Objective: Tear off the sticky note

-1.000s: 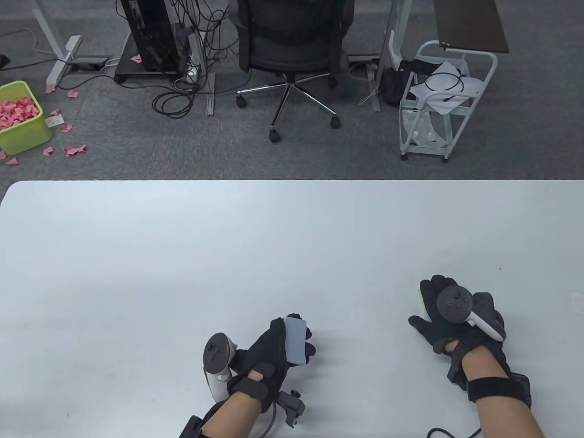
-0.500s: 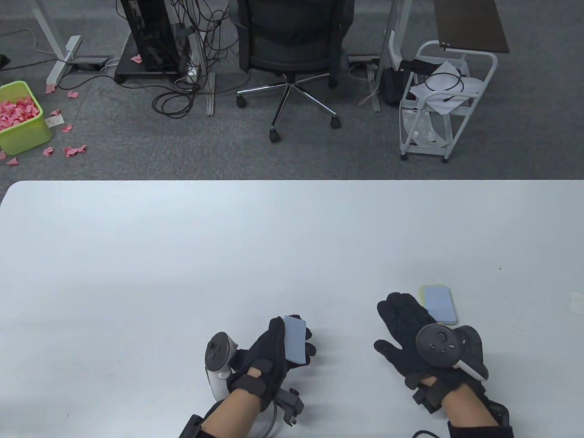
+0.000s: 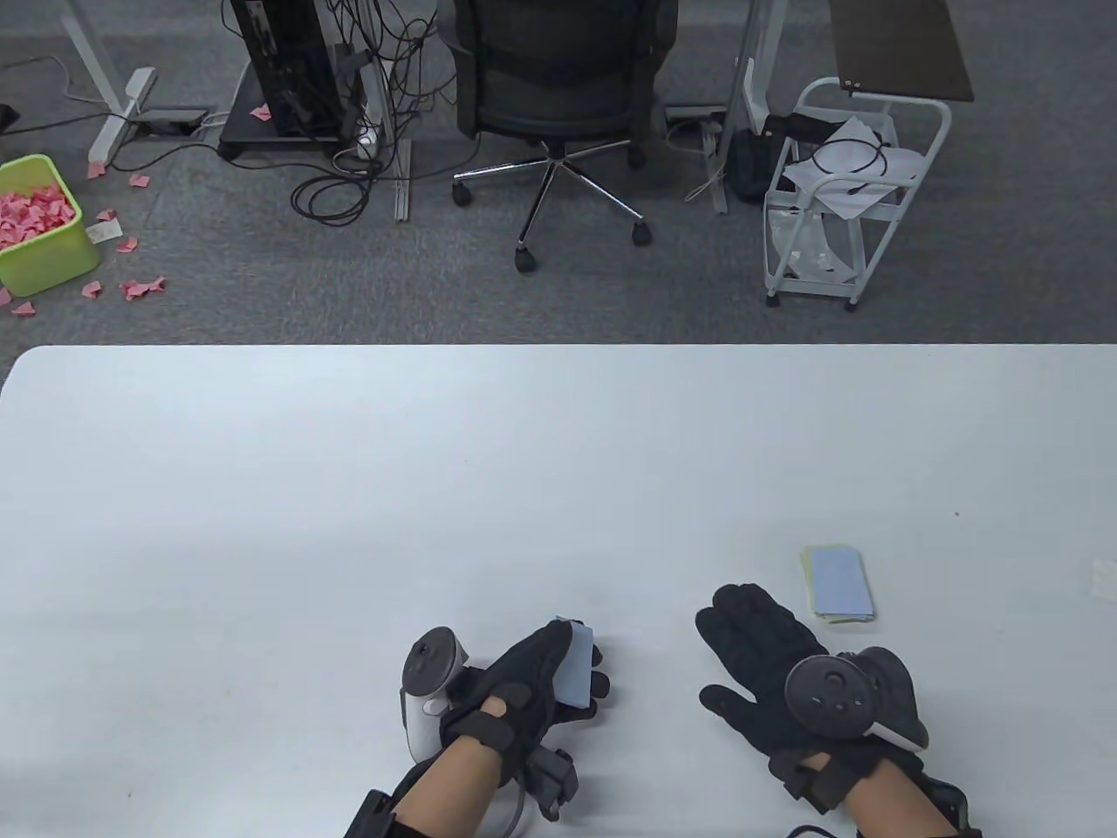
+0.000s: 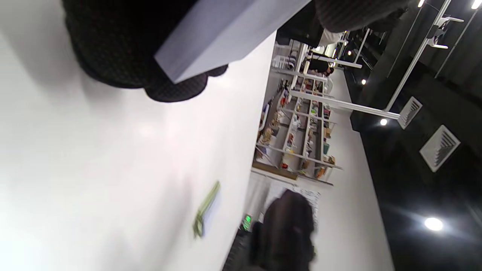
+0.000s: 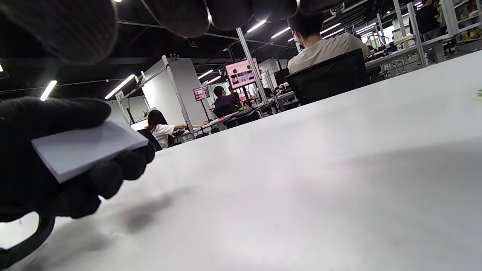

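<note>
Near the table's (image 3: 349, 454) front edge, the left hand (image 3: 524, 690) grips a blue sticky-note pad (image 3: 576, 668), thumb on one long side & fingers wrapped round the other, pad tilted up off the surface. Left wrist view shows the pad (image 4: 226, 34) as a thick blue block clamped between dark gloved fingers (image 4: 124, 56); right wrist view shows the same pad (image 5: 86, 148) held just above the tabletop, thumb along its top edge, fingers curled under.

Right hand (image 3: 785, 672) sits to the right of the pad, apart from it, palm down, fingers spread wide & holding nothing; can't tell whether it touches the table or hovers just over it. Tracker (image 3: 829, 698) strapped on its back; the left hand's tracker (image 3: 428, 690) sits on the side away from the pad.

Further right of the pad, just beyond the right hand's fingers, a loose blue note (image 3: 839, 583) lies flat on the table atop a pale green sheet (image 3: 810, 559), whose edge peeks out on the left & far sides. Right hand is near this small stack, not touching it.

Past the table's far edge: office chair (image 3: 558, 96), white cart (image 3: 838, 192), & well off to the left a green bin (image 3: 39, 227) of pink paper scraps, with more scraps on the carpet round it
</note>
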